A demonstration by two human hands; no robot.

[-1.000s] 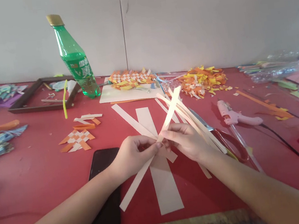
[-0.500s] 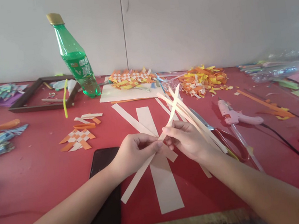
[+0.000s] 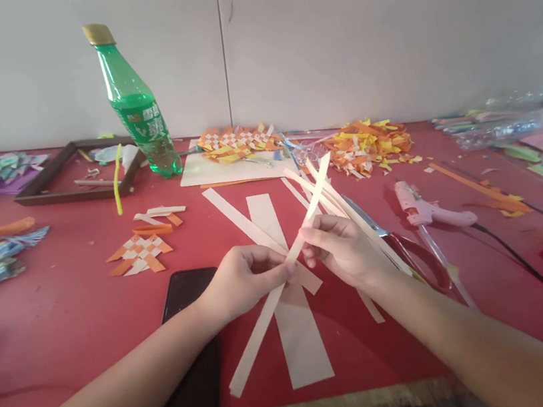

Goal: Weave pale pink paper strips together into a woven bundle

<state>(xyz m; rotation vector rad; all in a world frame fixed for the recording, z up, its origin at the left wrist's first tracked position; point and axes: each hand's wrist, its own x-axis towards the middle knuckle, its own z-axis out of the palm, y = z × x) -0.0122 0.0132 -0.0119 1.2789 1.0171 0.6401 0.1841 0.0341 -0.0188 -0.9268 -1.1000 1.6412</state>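
Pale wall panels [image 3: 379, 33] are standing behind a red tabletop [image 3: 89, 310], which I am viewing from afar. Across the wide cream paper strip [image 3: 304, 347], I am seeing a narrow paper strip [image 3: 262, 333] slanting. My left hand [image 3: 242, 282] is pinching that narrow piece over the wide strip, and my right hand [image 3: 341, 247] is pinching it farther up, to the wide strip's right. Left of the wide strip, a black smartphone [image 3: 196, 389] is lying (my left forearm [image 3: 139, 377] is partly covering it); well to its right, a pink hot-glue gun [image 3: 413, 204] is resting.
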